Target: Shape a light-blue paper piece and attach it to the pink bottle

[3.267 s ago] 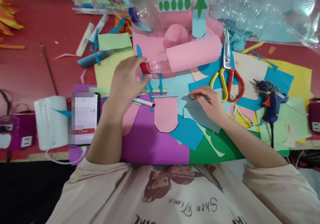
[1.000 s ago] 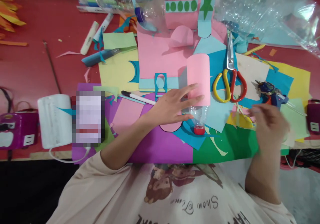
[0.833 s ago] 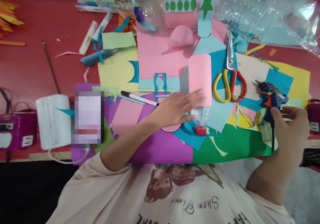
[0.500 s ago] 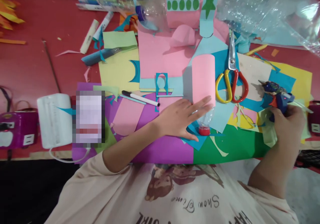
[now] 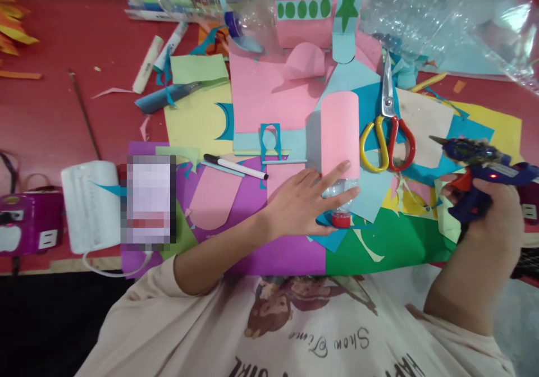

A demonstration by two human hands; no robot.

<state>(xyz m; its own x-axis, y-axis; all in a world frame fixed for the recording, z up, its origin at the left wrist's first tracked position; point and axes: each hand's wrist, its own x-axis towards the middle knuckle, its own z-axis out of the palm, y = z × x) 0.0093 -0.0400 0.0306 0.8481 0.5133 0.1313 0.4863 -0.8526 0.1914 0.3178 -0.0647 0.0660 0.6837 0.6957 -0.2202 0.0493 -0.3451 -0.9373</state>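
My left hand (image 5: 309, 200) lies with its fingers spread, the fingertips resting on the lower end of a small clear bottle (image 5: 346, 189) wrapped in pink paper (image 5: 339, 133). The bottle lies on its side, its red cap (image 5: 341, 220) towards me. At the right, my right hand (image 5: 492, 203) is closed round the handle of a dark blue glue gun (image 5: 474, 197). The gun's nozzle points left and a small red light glows on its body. Scissors (image 5: 388, 119) with one yellow and one red handle lie between the bottle and the gun.
Coloured paper sheets (image 5: 278, 253) and scraps cover the table (image 5: 42, 107). A black-and-white marker (image 5: 242, 166) lies left of the bottle. Farther left are a white device (image 5: 90, 206) with a cable and a blurred phone (image 5: 149, 197). Pink paper pieces and clear plastic (image 5: 425, 12) lie at the back.
My right hand has turned and lifted the glue gun, now gripping its handle, with its body and red light in view. My left hand has shifted slightly over the bottle's neck.
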